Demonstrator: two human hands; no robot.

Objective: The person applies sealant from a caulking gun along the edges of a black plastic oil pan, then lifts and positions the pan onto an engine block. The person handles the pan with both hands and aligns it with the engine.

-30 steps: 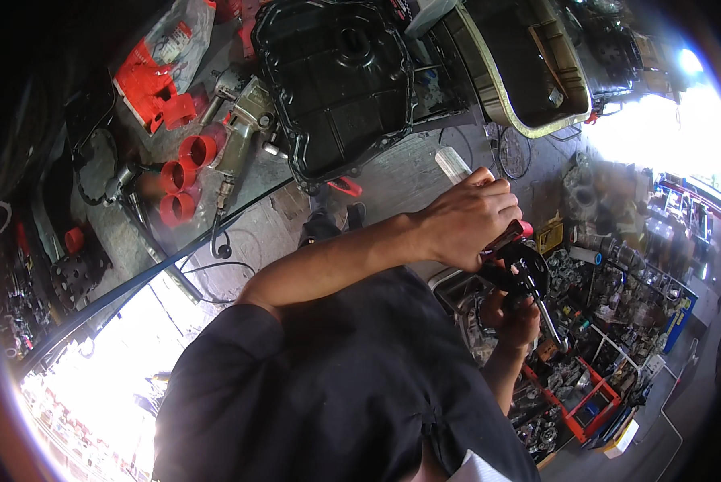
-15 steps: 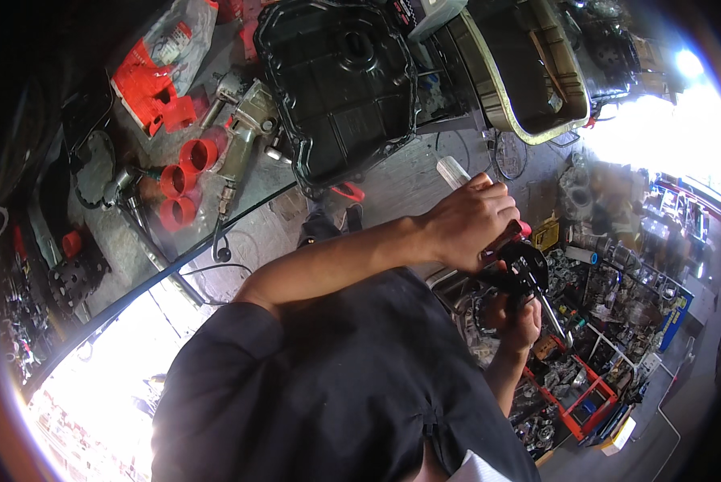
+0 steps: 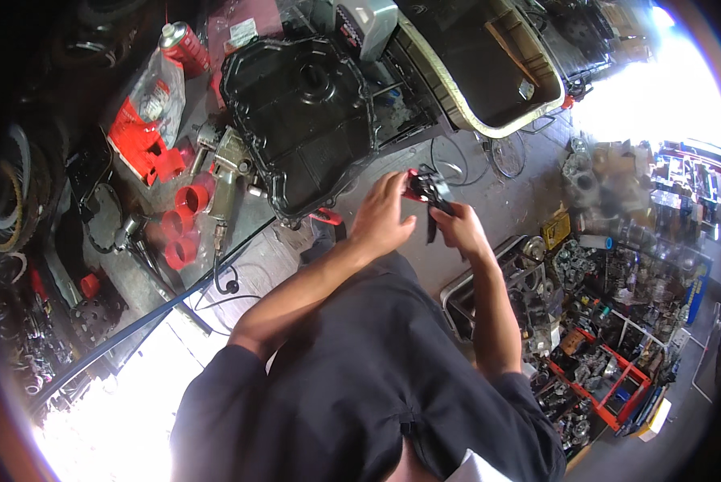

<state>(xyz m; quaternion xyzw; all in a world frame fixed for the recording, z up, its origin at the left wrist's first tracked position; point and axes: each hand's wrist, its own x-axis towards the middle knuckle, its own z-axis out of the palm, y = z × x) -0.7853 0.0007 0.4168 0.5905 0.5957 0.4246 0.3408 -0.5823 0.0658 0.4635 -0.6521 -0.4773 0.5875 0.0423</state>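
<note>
Out in front of my body, over the floor, I hold a black and red caulking gun (image 3: 430, 189) with both hands. My right hand (image 3: 463, 231) is closed round its black handle. My left hand (image 3: 383, 215) reaches to its red part, fingertips bent against it and thumb apart below. The gun appears foreshortened, and its tube is mostly hidden. Just beyond my left hand, a black oil pan (image 3: 308, 120) lies hollow side up on the workbench (image 3: 155, 281).
Near the pan lie an air wrench (image 3: 228, 173), red rings (image 3: 190, 198), a red plastic bag (image 3: 139, 145) and a spray can (image 3: 185, 50). A large tub (image 3: 489, 128) stands at the far right. Metal parts and a red rack (image 3: 618, 390) crowd the floor on the right.
Both hands have swung left with the caulking gun, from the parts on the right toward the oil pan. My left hand has moved from the tube to the red part.
</note>
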